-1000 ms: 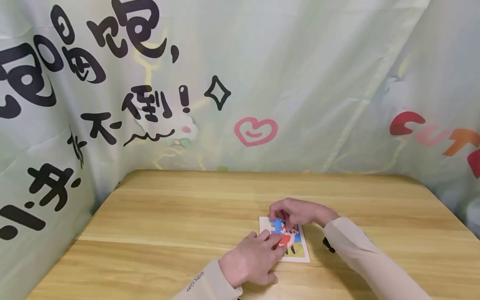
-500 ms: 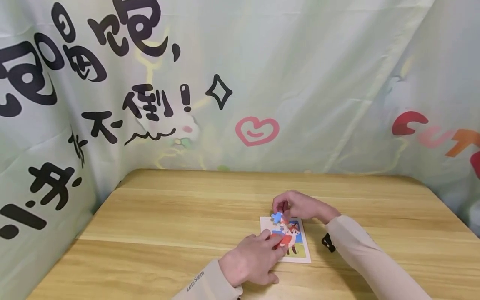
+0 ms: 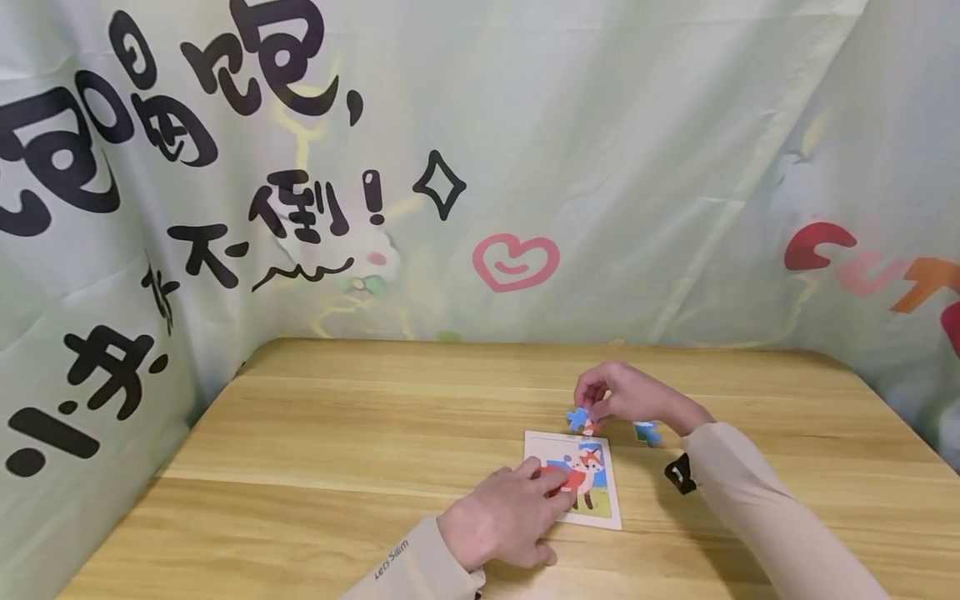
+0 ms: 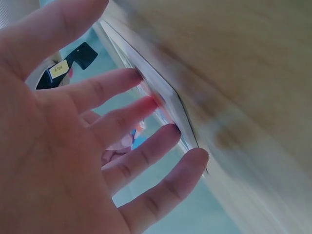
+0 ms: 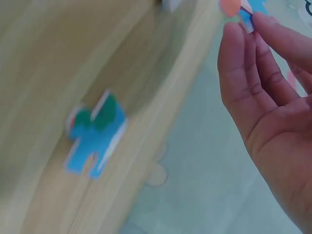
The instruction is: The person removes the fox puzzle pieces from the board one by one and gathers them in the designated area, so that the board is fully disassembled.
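Observation:
In the head view my left hand (image 3: pixel 513 512) rests its spread fingers on a white-framed jigsaw puzzle board (image 3: pixel 609 512) with a fox picture. The hand covers its left part; a pale area shows at the upper left. Just beyond the board's far edge, my right hand (image 3: pixel 637 396) pinches a blue and orange puzzle piece (image 3: pixel 577 419) between thumb and fingers, held above the table. From the right wrist view, the same piece (image 5: pixel 246 17) sticks out at the fingertips. The left wrist view shows fingertips touching the thin board (image 4: pixel 170 95) edge-on.
A loose blue and green puzzle piece (image 3: pixel 647 432) lies on the wooden table (image 3: pixel 337 433) below my right wrist. A black device (image 3: pixel 680 475) is at the right cuff. A printed curtain (image 3: pixel 637 167) stands behind the table's far edge.
My right hand has lifted the puzzle piece off the board's upper part and carried it away and rightward. The loose blue and green piece has come into sight. My left hand has stayed put.

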`<action>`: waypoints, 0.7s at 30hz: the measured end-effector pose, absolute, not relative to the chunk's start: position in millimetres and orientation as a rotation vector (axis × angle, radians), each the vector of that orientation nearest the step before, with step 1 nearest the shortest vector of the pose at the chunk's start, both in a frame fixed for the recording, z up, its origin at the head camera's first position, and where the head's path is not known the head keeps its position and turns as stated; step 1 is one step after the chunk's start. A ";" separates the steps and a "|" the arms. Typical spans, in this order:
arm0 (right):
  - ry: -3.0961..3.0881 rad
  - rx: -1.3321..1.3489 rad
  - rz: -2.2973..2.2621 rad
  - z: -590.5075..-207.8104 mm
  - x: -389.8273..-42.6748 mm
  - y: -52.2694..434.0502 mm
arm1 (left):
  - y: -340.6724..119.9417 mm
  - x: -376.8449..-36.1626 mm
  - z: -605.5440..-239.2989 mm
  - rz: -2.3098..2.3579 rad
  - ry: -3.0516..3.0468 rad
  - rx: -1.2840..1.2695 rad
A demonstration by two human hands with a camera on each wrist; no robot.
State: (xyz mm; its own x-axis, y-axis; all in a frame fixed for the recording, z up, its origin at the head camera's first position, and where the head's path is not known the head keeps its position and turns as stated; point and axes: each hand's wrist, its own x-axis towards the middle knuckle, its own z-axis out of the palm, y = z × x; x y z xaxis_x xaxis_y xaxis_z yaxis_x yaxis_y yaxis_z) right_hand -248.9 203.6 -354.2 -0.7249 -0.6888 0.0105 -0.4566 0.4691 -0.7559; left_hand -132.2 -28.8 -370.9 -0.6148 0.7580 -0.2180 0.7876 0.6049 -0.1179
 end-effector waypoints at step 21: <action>2.425 -0.972 -1.096 -346.9 -245.8 267.0 | -27.3 -125.1 -370.9 -0.349 2.660 1.311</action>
State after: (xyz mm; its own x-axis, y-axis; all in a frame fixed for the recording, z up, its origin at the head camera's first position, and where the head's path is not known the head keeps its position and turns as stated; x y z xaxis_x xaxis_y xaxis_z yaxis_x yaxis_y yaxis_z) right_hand -245.8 267.0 -346.9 -0.7231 -0.6908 -0.0007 -0.4558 0.4778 -0.7510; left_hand -125.1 -27.3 -370.9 -0.6048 0.7594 -0.2398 0.7956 0.5897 -0.1390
